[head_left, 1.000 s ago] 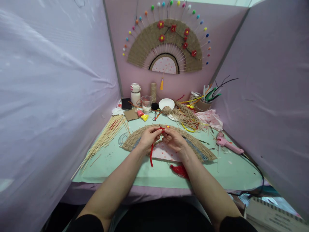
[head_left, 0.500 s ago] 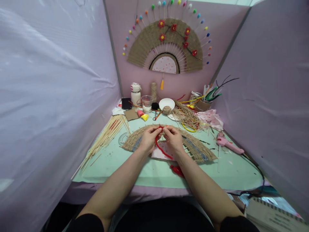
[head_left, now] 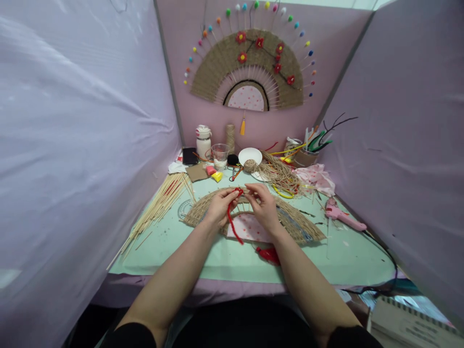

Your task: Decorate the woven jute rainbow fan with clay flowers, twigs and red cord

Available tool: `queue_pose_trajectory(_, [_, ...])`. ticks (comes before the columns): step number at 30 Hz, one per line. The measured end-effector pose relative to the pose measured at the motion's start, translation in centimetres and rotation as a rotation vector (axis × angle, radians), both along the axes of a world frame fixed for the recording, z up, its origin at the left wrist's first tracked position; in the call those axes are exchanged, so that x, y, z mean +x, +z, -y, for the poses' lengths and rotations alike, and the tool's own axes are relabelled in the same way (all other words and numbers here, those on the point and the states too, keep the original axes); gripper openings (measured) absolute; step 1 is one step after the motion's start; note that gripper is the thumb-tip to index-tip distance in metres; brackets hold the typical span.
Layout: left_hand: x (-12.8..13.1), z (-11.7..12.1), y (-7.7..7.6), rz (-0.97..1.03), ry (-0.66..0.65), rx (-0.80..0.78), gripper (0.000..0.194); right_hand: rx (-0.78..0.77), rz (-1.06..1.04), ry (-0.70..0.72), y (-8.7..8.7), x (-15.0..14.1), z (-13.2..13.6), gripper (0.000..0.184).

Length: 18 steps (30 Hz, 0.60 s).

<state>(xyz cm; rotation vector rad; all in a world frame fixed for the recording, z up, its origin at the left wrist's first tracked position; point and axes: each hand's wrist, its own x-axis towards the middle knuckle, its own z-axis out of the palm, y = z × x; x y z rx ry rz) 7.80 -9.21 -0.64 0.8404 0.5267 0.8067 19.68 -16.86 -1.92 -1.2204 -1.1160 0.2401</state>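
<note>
A half-round fan woven of jute twine (head_left: 300,229) lies on the green mat in front of me. My left hand (head_left: 219,208) pinches the top of a red pipe cleaner (head_left: 232,222), whose free end hangs down over the fan's pink dotted centre (head_left: 252,228). My right hand (head_left: 264,208) hovers just to the right, fingers curled together over the fan's upper edge; whether anything is in them I cannot see. A red tassel (head_left: 270,254) lies on the mat under my right wrist.
A bundle of bamboo sticks (head_left: 159,205) lies at left. A pink glue gun (head_left: 340,216) with a black cord rests at right. At the back stand a white bottle (head_left: 203,141), a clear cup (head_left: 219,155), a white bowl (head_left: 250,155), loose twine (head_left: 279,174) and a pot of pipe cleaners (head_left: 308,150). A finished fan (head_left: 250,67) hangs on the wall.
The red pipe cleaner's free end swung from hanging at left, across to the right, then back to the middle. My hands drew slightly apart, the right letting go of the red tip.
</note>
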Motion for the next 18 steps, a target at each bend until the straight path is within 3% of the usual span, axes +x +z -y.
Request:
queue_pose_trajectory(6, [-0.1, 0.0, -0.1, -0.021, -0.069, 0.009, 0.024, 0.040, 0.555, -0.081, 0.1, 0.9, 0.3, 0.019])
queue_pose_trajectory(18, [-0.2, -0.1, -0.1, -0.065, -0.092, 0.068, 0.025, -0.003, 0.735, -0.074, 0.3, 1.3, 0.5, 0.016])
